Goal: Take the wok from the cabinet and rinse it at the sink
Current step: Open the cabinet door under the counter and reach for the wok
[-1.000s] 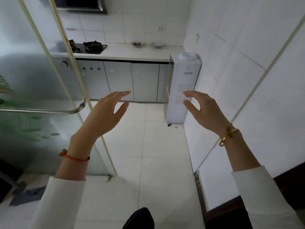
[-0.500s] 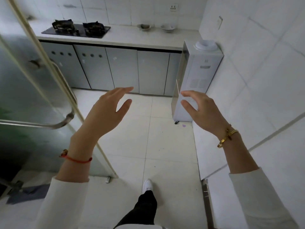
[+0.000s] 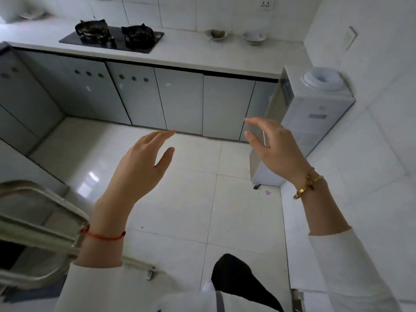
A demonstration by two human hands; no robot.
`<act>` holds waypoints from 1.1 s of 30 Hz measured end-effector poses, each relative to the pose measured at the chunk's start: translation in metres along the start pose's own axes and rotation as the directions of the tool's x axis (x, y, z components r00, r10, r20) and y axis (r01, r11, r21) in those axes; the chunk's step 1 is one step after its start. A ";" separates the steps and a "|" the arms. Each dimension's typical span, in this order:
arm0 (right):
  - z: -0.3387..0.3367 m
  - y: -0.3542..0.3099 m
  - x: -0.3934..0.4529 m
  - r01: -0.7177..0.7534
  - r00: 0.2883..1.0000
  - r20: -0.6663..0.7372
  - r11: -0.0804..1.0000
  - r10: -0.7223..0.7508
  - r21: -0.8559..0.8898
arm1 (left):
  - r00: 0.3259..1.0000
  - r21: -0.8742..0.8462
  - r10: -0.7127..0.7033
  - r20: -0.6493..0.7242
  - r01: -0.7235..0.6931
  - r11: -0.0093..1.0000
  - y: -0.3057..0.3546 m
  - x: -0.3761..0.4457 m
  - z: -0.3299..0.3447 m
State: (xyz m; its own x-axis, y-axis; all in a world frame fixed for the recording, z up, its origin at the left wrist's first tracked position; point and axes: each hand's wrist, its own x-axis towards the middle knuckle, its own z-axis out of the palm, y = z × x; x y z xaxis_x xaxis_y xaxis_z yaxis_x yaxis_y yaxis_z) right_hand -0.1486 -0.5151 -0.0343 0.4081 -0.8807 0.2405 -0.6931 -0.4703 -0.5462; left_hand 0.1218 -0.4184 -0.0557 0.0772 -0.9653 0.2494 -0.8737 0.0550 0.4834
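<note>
Cabinet doors (image 3: 180,100) nearer — grey, closed, left hand (image 3: 144,158), right hand (image 3: 276,149) spread, empty.

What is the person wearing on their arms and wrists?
Both arms have long white sleeves, pushed back a little from the wrists. The left hand has a thin red string bracelet around its wrist. The right hand has a shiny gold bangle with a small clasp or charm on it. No rings or gloves show on either hand.
</note>
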 end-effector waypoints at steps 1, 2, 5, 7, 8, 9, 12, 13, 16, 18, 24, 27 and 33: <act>0.006 0.004 0.016 0.002 1.000 0.015 1.000 -0.002 0.002 | 1.000 -0.001 -0.016 -0.002 0.016 1.000 -0.007 0.012 0.002; 0.012 0.008 0.033 0.006 1.000 0.030 1.000 -0.006 0.005 | 1.000 0.000 -0.030 -0.004 0.030 1.000 -0.013 0.025 0.005; 0.032 0.021 0.087 0.034 0.998 0.059 0.999 -0.035 0.018 | 0.997 0.013 -0.079 -0.022 0.079 0.997 -0.034 0.065 0.013; 0.047 0.032 0.128 0.056 0.996 0.066 0.998 -0.058 0.023 | 0.992 0.022 -0.119 -0.040 0.120 0.992 -0.048 0.098 0.019; 0.054 0.037 0.149 0.068 0.995 0.069 0.997 -0.070 0.024 | 0.990 0.028 -0.135 -0.044 0.137 0.990 -0.055 0.115 0.021; 0.060 0.042 0.171 0.080 0.994 0.075 0.996 -0.082 0.030 | 0.988 0.035 -0.145 -0.045 0.146 0.989 -0.061 0.134 0.023; 0.074 0.056 0.242 0.099 0.990 0.096 0.993 -0.105 0.059 | 0.987 0.055 -0.154 -0.046 0.156 0.986 -0.080 0.198 0.024; 0.078 0.059 0.267 0.106 0.989 0.099 0.993 -0.111 0.060 | 0.987 0.059 -0.152 -0.052 0.155 0.986 -0.087 0.221 0.023; 0.088 0.067 0.338 0.120 0.988 0.091 0.990 -0.126 0.070 | 0.987 0.074 -0.147 -0.060 0.152 0.986 -0.107 0.285 0.019; 0.094 0.071 0.384 0.128 0.987 0.089 0.988 -0.136 0.086 | 0.986 0.079 -0.156 -0.064 0.161 0.984 -0.121 0.325 0.017; 0.112 0.081 0.493 0.144 0.983 0.100 0.983 -0.155 0.111 | 0.983 0.070 -0.171 -0.063 0.175 0.982 -0.161 0.417 0.019; 0.127 0.088 0.538 0.141 0.983 0.104 0.985 -0.151 0.098 | 0.986 0.061 -0.161 -0.051 0.164 0.985 -0.183 0.460 0.023; 0.165 0.104 0.620 0.079 0.991 0.099 0.993 -0.087 0.083 | 0.996 0.035 -0.092 0.005 0.091 0.995 -0.238 0.559 0.035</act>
State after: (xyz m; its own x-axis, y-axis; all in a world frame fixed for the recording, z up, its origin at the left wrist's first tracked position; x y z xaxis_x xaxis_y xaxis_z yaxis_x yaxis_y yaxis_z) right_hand 0.1306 -1.1006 -0.0745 0.5235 -0.8266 0.2065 -0.6073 -0.5320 -0.5900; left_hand 0.3563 -0.9803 -0.0612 0.1544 -0.9676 0.1997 -0.8793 -0.0424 0.4744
